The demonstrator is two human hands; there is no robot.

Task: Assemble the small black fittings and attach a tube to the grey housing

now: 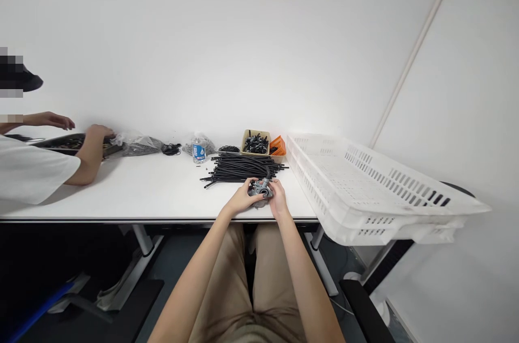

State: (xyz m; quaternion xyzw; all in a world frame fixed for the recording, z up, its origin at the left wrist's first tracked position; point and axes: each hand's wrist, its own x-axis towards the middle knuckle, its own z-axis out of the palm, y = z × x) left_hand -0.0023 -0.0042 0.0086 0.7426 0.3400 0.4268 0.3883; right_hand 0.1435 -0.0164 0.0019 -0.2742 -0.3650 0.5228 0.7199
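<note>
Near the front edge of the white table, a grey metal carburetor (260,190) sits between my two hands. My left hand (242,197) wraps round its left side, with the thumb across the front. On the other side my right hand (278,197) has its fingers closed against the body. A short black hose (267,171) seems to rise from its top; whether it is attached I cannot tell. Just behind lies a pile of long black rubber hoses (239,167), lying sideways.
A large white plastic crate (348,192) stands at right, overhanging the front edge. Behind the hoses are a tan box (256,142) of black parts, an orange basket (278,145) and a water bottle (198,149). Plastic bags (140,144) and a co-worker's arm (91,156) are left.
</note>
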